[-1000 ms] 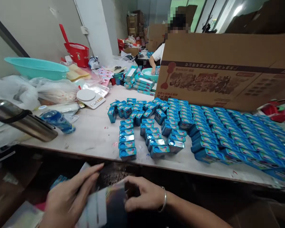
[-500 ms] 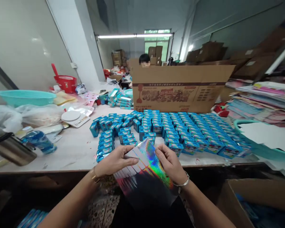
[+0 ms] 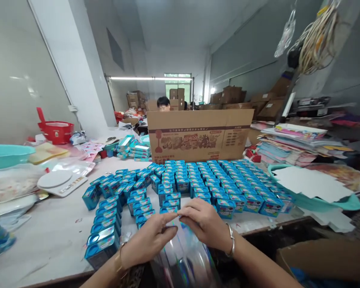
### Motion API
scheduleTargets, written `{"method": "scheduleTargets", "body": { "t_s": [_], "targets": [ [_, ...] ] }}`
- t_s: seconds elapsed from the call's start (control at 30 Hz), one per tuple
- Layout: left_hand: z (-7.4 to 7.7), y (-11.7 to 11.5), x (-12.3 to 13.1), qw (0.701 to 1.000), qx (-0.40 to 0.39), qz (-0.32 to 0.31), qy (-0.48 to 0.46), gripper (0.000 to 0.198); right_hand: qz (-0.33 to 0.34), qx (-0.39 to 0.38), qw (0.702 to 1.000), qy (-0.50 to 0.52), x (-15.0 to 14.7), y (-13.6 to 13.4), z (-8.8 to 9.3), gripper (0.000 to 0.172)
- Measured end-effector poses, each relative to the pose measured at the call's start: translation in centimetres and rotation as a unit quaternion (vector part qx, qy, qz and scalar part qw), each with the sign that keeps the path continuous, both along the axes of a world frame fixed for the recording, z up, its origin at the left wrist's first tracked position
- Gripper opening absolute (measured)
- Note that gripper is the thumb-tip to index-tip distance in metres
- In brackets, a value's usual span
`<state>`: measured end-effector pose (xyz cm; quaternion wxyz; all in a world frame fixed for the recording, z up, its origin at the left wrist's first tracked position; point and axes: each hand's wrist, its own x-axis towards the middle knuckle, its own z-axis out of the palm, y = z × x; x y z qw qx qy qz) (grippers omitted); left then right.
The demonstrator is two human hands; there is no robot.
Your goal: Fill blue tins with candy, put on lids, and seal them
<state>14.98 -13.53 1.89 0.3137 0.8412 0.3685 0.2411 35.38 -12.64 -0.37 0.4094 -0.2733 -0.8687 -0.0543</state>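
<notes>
My left hand (image 3: 150,242) and my right hand (image 3: 205,224) meet at the front edge of the table, both pinching the top edge of a shiny holographic sheet (image 3: 183,262) that curves down toward me. Just beyond my fingers stand many small blue tins (image 3: 198,180) in rows on the white table (image 3: 48,236). The nearest tins (image 3: 103,244) sit left of my left wrist. A bracelet is on each wrist.
A long open cardboard box (image 3: 198,136) stands behind the tins, with a person (image 3: 163,104) seated beyond it. A white scale (image 3: 60,182), plastic bags and a teal basin (image 3: 6,154) lie at left. A teal tub with white card (image 3: 312,188) and stacked printed sheets (image 3: 300,144) are at right.
The view has tilted up and the camera has moved closer to the table. My hands have lifted the holographic sheet and come together at its top edge, curling it.
</notes>
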Motion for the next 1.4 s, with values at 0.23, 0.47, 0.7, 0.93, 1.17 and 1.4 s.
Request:
{"method": "scheduleTargets", "body": {
  "t_s": [0.23, 0.47, 0.7, 0.93, 1.17, 1.4],
  "targets": [
    [-1.6, 1.1, -0.8, 0.991, -0.098, -0.011, -0.091, 0.037, 0.025, 0.126, 0.991, -0.021, -0.7, 1.0, -1.0, 0.02],
    [-2.4, 1.3, -2.0, 0.985, -0.131, 0.011, -0.11, 0.038, 0.032, 0.177, 0.983, -0.048, -1.4, 1.7, -1.6, 0.023],
    [-3.5, 1.4, -3.0, 0.979, -0.158, 0.035, -0.123, 0.037, 0.054, 0.155, 0.985, -0.054, -2.4, 2.4, -2.4, 0.02],
    [-4.1, 1.5, -3.5, 0.976, -0.176, 0.036, -0.123, 0.037, 0.06, 0.138, 0.986, -0.068, -3.1, 3.0, -3.8, 0.016],
    [-7.3, 1.4, -4.6, 0.985, -0.112, 0.121, -0.058, 0.034, 0.045, 0.082, 0.992, -0.089, -3.7, 1.4, -3.6, 0.013],
    [-13.8, -1.8, -5.7, 0.953, -0.055, 0.206, 0.217, 0.034, -0.096, -0.245, 0.963, 0.054, -2.8, 0.8, -2.6, 0.017]
  ]
}}
